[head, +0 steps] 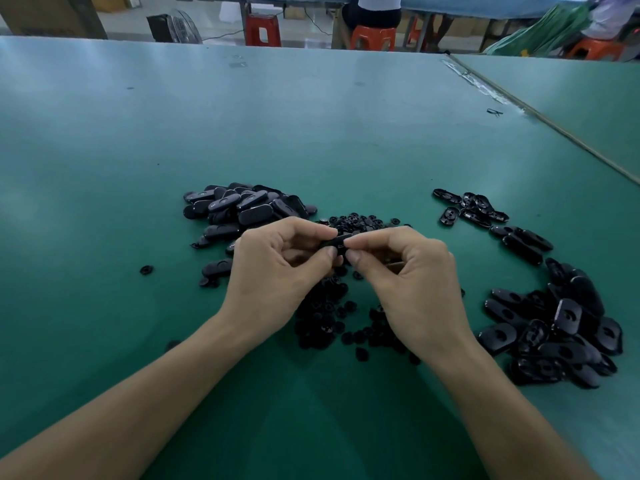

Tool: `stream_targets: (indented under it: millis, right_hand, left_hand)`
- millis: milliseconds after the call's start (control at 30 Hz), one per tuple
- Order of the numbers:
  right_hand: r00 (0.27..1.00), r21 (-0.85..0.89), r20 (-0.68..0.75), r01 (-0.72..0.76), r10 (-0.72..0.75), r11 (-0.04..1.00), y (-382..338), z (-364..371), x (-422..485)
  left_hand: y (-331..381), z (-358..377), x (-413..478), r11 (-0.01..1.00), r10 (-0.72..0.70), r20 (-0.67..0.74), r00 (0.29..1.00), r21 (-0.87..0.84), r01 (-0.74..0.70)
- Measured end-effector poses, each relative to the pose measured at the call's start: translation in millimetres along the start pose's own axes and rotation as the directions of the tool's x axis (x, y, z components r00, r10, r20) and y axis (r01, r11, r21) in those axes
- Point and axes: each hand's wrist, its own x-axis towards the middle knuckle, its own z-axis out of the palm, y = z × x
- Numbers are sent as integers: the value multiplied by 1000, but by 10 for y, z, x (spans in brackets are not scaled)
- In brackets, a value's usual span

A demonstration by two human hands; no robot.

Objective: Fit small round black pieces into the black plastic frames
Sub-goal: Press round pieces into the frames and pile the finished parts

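My left hand point(277, 268) and my right hand point(408, 278) meet above the green table point(311, 133), both pinching one black plastic frame point(334, 242) between thumb and forefinger. My fingers hide most of that frame. Beneath my hands lies a scatter of small round black pieces point(329, 320). A heap of black oval frames point(239, 207) sits just beyond my left hand. Another heap of frames point(557, 327) lies to the right of my right hand.
A smaller group of frames point(474, 207) lies at the far right. One round piece point(146, 270) sits alone at the left. Beyond the table's far edge stand red stools point(263, 29), a fan point(176, 27) and a seated person point(375, 12).
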Motion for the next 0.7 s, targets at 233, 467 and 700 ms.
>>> stream_targets:
  millis: [233, 467, 700]
  right_hand:
    - [999, 69, -18, -38, 39, 997, 13, 49, -18]
    - [999, 31, 17, -42, 42, 999, 7, 44, -29]
    - [999, -12, -7, -37, 37, 999, 2, 60, -36]
  left_hand:
    - [15, 12, -22, 999, 30, 26, 999, 40, -31]
    - [21, 9, -17, 996, 51, 41, 998, 65, -53]
    - [24, 0, -6, 996, 57, 62, 996, 64, -61]
